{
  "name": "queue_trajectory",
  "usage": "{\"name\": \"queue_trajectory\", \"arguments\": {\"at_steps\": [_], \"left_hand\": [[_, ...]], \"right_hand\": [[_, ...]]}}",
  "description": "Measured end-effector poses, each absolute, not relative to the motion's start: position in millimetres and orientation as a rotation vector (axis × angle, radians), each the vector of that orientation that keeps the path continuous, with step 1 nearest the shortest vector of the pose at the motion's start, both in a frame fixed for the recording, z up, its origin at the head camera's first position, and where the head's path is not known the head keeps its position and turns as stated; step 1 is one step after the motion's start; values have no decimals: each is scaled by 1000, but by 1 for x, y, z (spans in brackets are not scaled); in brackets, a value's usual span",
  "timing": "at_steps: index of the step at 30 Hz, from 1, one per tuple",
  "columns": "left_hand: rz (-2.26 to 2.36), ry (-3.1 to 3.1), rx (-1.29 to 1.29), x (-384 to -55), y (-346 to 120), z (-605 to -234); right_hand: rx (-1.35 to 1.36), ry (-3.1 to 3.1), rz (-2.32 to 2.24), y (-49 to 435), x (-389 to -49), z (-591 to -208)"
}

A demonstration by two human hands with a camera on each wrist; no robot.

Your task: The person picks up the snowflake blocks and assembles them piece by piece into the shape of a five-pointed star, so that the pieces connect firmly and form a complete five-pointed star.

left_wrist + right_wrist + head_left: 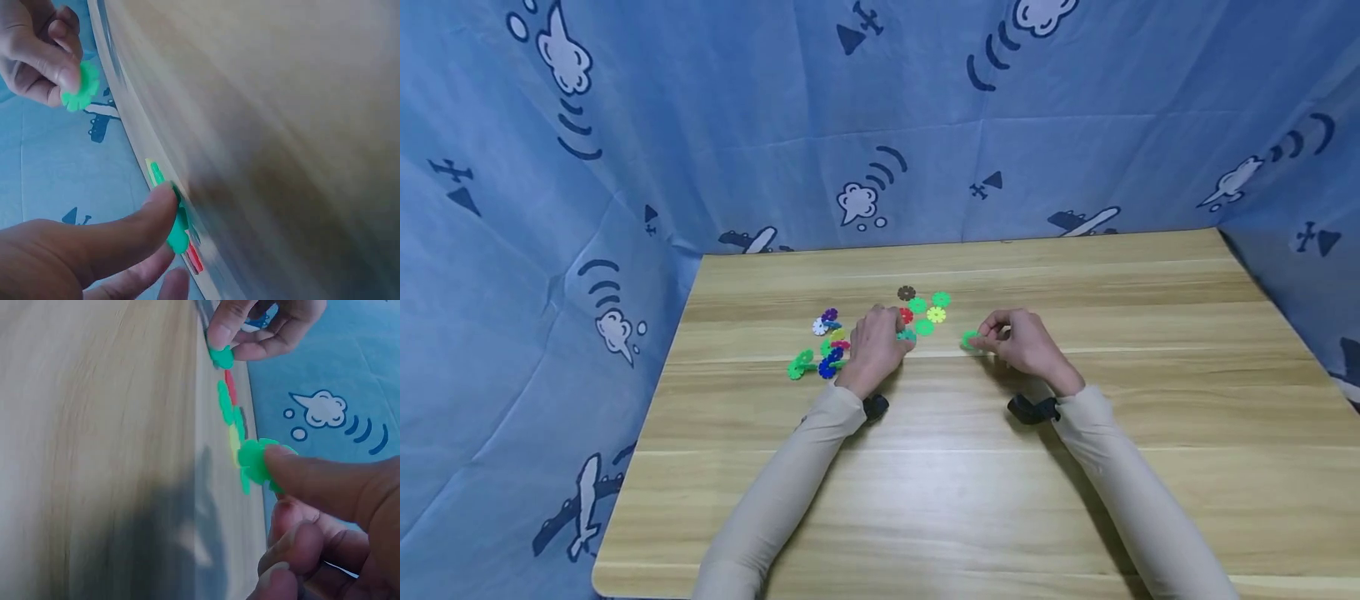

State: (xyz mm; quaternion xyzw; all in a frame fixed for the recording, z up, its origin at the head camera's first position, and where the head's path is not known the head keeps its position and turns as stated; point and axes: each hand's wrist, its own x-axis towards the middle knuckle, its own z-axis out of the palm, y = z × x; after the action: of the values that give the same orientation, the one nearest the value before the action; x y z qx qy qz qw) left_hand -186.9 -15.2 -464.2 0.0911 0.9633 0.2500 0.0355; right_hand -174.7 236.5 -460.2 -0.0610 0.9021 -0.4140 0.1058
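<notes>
Between thumb and fingers, my right hand (1026, 342) pinches a bright green notched snowflake disc (253, 459), held up off the table. My left hand (874, 340) is to its left, its thumb and fingers pinching a teal-green snowflake disc (222, 358) low over the tabletop. Just beyond the left hand lies a loose group of discs: a brown disc (906, 293), a red disc (907, 316), a yellow disc (936, 315) and several green discs (924, 327). The left fingers partly cover the teal-green disc in the head view.
Left of the left hand is a cluster of joined or overlapping discs, with green discs (801, 364), blue discs (831, 363), a white disc (820, 326) and a purple disc (830, 314). The wooden table (955, 500) meets a blue patterned curtain (760, 167) at the back.
</notes>
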Motion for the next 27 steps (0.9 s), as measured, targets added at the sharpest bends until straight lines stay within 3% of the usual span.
{"name": "queue_trajectory", "arguments": {"at_steps": [14,27], "left_hand": [[825,2906,422,-168,-21,-457],[1220,2844,661,-145,-31,-450]], "right_hand": [[-306,2668,-1220,221,-163,-451],[-367,2551,-1319,208,-150,-439]]}}
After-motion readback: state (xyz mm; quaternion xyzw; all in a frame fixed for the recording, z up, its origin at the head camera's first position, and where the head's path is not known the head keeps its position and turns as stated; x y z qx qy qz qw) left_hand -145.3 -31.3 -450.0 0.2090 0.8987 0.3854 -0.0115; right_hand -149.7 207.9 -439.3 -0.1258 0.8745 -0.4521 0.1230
